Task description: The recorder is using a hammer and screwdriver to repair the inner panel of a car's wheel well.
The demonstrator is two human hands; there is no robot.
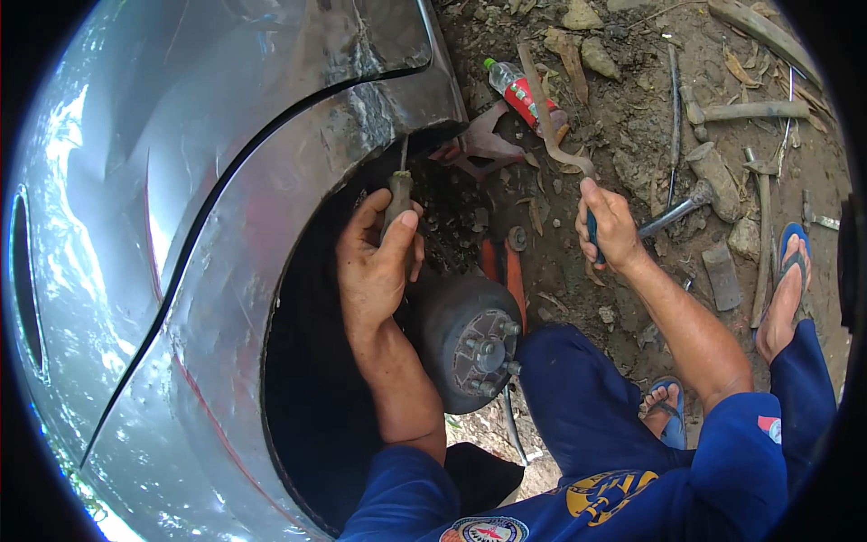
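Observation:
My left hand is closed around the worn handle of a screwdriver. The blade points up and meets the lower edge of a silver car's fender, above the wheel arch, where the metal is scuffed and dented. My right hand grips the blue handle of a hammer, its shiny shaft slanting out to the right toward a heavy brown head. A curved metal bar runs up from beside my right thumb; I cannot tell whether it touches the hand.
Below my left hand sits a bare wheel hub with studs. Near the arch are a plastic bottle with a red label and a reddish metal stand. Several hammers, including one wooden-handled, lie on muddy ground. A sandaled foot is at right.

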